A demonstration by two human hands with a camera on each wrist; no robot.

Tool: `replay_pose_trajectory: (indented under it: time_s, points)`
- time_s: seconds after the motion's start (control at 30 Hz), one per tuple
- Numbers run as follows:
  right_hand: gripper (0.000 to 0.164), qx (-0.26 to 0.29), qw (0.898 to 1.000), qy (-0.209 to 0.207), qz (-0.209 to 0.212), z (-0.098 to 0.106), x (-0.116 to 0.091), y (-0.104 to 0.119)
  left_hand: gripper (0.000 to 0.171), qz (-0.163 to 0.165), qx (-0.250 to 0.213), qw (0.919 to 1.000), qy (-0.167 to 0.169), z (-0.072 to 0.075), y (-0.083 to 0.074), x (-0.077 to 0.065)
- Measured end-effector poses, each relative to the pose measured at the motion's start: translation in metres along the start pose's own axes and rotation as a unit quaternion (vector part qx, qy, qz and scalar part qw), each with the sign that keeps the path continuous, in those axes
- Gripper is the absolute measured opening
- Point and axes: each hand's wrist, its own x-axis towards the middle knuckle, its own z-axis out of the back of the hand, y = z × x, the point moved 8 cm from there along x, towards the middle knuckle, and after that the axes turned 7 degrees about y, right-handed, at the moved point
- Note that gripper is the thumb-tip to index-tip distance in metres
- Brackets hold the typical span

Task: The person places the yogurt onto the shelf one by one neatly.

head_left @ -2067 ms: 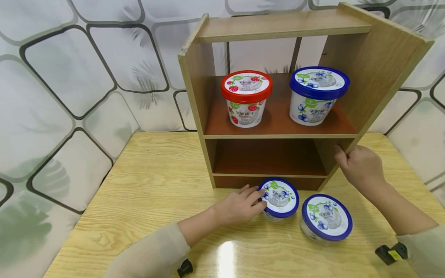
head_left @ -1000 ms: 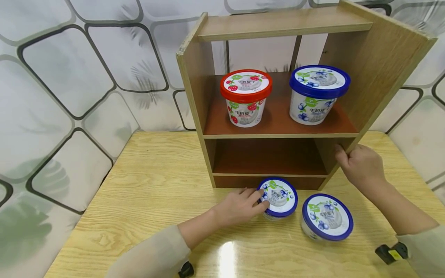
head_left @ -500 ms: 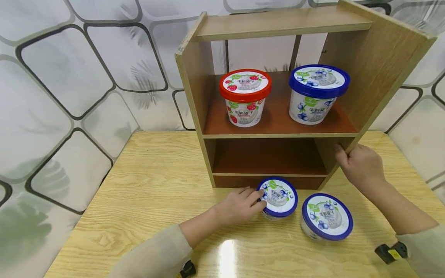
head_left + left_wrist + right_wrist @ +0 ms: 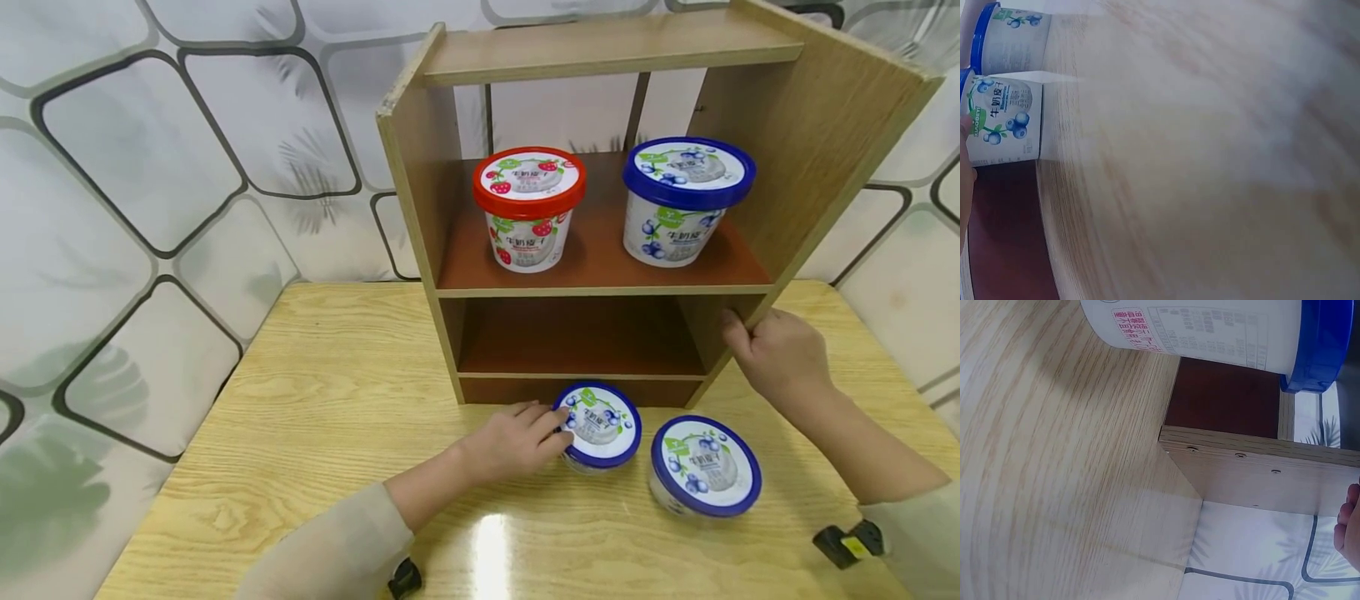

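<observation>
My left hand (image 4: pixel 517 443) rests at the left side of a blueberry-printed tub with a blue lid (image 4: pixel 600 425), its fingertips over the lid's rim. This tub stands on the table right before the shelf's base; in the left wrist view, only fingertips show beside the printed tub (image 4: pixel 1004 122). My right hand (image 4: pixel 783 354) grips the right side panel of the wooden shelf (image 4: pixel 611 293), thumb on the inside and fingers round the outside. The right wrist view shows its curled fingers (image 4: pixel 1347 519) against the panel's outer face (image 4: pixel 1260 478).
A second blue-lidded tub (image 4: pixel 705 467) stands on the table (image 4: pixel 337 400) to the right. On the upper shelf board stand a red-lidded strawberry tub (image 4: pixel 528 208) and a blue-lidded tub (image 4: pixel 686 200). A patterned cloth (image 4: pixel 142 158) hangs behind.
</observation>
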Motion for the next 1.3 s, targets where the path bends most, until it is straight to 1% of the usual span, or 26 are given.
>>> replay_pose_trajectory:
  time_s: [0.13, 0.37, 0.53, 0.67, 0.77, 0.87, 1.07, 1.3]
  points:
    - [0.042, 0.002, 1.000, -0.001, -0.003, 0.000, -0.001, -0.001, 0.014, -0.006, 0.002, 0.9999, -0.016, 0.003, -0.001, 0.001]
    - [0.042, 0.001, 1.000, -0.001, 0.002, -0.001, -0.001, -0.001, 0.016, -0.007, -0.003, 0.9997, -0.025, 0.008, 0.001, 0.002]
    - [0.042, 0.002, 1.000, 0.002, 0.000, -0.001, -0.001, -0.001, 0.014, -0.003, -0.005, 0.9995, -0.032, 0.013, 0.004, 0.003]
    - [0.042, 0.003, 1.000, 0.001, -0.003, 0.000, -0.001, -0.001, 0.013, -0.006, 0.002, 0.9988, -0.048, 0.019, 0.005, 0.004]
    - [0.042, 0.002, 1.000, -0.001, -0.004, 0.000, -0.001, -0.002, 0.015, -0.009, 0.010, 0.9978, -0.064, 0.024, 0.005, 0.005]
    - [0.043, 0.002, 1.000, -0.004, -0.002, 0.000, 0.000, -0.001, 0.015, -0.011, 0.014, 0.9971, -0.073, 0.032, 0.006, 0.008]
    - [0.042, 0.001, 1.000, -0.010, 0.007, 0.002, 0.000, 0.002, 0.008, -0.019, 0.014, 0.9966, -0.079, 0.047, 0.008, 0.013]
    - [0.043, -0.001, 1.000, -0.015, 0.014, 0.002, -0.001, 0.003, 0.010, -0.026, 0.020, 0.9954, -0.090, 0.062, 0.011, 0.018]
